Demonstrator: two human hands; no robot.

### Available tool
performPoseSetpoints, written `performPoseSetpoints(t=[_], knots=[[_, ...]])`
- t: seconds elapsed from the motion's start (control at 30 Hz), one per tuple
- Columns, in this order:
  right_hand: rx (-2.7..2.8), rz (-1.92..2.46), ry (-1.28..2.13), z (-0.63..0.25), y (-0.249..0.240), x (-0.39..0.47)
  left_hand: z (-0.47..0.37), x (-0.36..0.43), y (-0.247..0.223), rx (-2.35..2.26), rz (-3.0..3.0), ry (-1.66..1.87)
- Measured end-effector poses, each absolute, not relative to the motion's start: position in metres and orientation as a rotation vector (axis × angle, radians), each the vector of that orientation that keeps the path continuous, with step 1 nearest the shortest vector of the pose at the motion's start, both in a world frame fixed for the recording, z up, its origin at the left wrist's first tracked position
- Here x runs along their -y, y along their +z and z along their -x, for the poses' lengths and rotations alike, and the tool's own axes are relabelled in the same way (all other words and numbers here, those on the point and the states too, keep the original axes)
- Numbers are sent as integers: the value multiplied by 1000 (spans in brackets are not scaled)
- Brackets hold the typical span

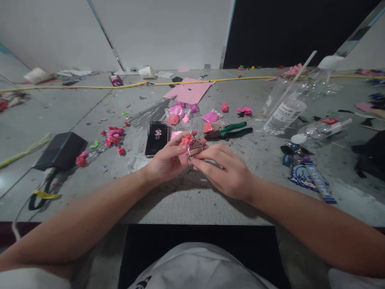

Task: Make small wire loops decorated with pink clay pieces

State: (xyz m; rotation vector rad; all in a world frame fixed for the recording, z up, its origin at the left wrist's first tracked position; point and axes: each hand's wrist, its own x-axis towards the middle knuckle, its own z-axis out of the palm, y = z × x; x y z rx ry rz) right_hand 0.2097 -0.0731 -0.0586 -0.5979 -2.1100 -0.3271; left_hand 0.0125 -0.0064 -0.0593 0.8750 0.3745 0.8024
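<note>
A small silvery wire frame [196, 150] with coral-red clay lumps [186, 140] on its far left side is between my two hands above the table. My left hand [167, 161] is closed around its left side, the thumb lying near the clay. From the right, my right hand [230, 170] pinches the frame's lower right edge with its fingertips. Just beyond my left hand lies a dark-screened phone [157, 139]. Green-handled pliers [233, 130] rest beyond my right hand. Several bags of pink and coral clay [211, 116] are spread behind the wire frame.
Loose metal wires [152, 113] and a pink sheet [191, 92] lie farther back. Red and pink clay-covered wire pieces [112, 137] and a black power adapter [61, 150] are at left. Plastic bottles [285, 114] and keys [296, 151] are right. A yellow cable [228, 80] crosses behind.
</note>
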Motion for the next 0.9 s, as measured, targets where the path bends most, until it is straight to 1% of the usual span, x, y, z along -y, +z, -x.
performPoseSetpoints(t=[0.2, 0.63, 0.77, 0.9], knots=[[2133, 631, -305, -211, -60, 74, -13, 7, -58, -412, -904, 804], [2133, 610, -384, -208, -59, 73, -12, 8, -57, -411, -886, 817], [2101, 621, -312, -208, -57, 76, -9, 0, -59, -411, -940, 810], [1816, 779, -73, -208, -60, 72, -1, -15, -57, -571, -1105, 821]])
